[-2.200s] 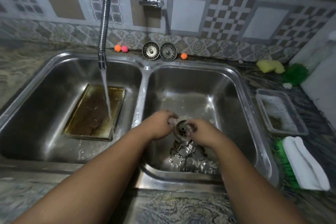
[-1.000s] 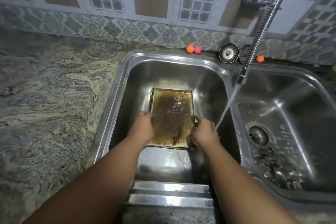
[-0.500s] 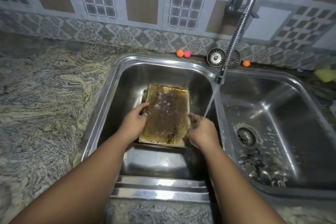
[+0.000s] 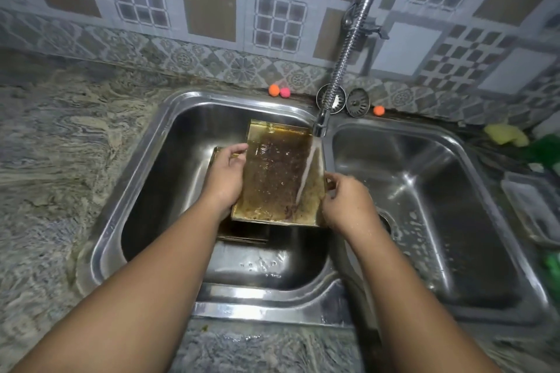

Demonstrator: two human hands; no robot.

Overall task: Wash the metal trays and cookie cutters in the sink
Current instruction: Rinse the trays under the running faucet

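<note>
1. You are reaching both forearms over the front rim of the double sink (image 4: pixel 266 309), which is sitting in the marbled counter (image 4: pixel 54 166).
2. Your left hand (image 4: pixel 225 182) is gripping the left edge of the dirty metal tray (image 4: pixel 272 172), with its fingers (image 4: pixel 238 150) curling over the rim.
3. Your right hand (image 4: pixel 348 204) is pinching the tray's right edge, fingers clenched on the rim.
4. You are holding the tray lifted over the left basin, its brown, greasy inside facing up at you.
5. A second tray (image 4: pixel 242 233) is lying under it on the basin floor, showing only along its near and left edges.
6. A stream of water (image 4: pixel 306 179) is falling from the faucet (image 4: pixel 321 123) onto the right part of the held tray.
7. Behind the divider, two drain strainers (image 4: pixel 358 101) are leaning at the tiled wall, with an orange ball (image 4: pixel 274 89) and a pink ball (image 4: pixel 285 93) touching each other to their left.
8. A yellow sponge (image 4: pixel 504 134) is lying on the counter at the far right.
</note>
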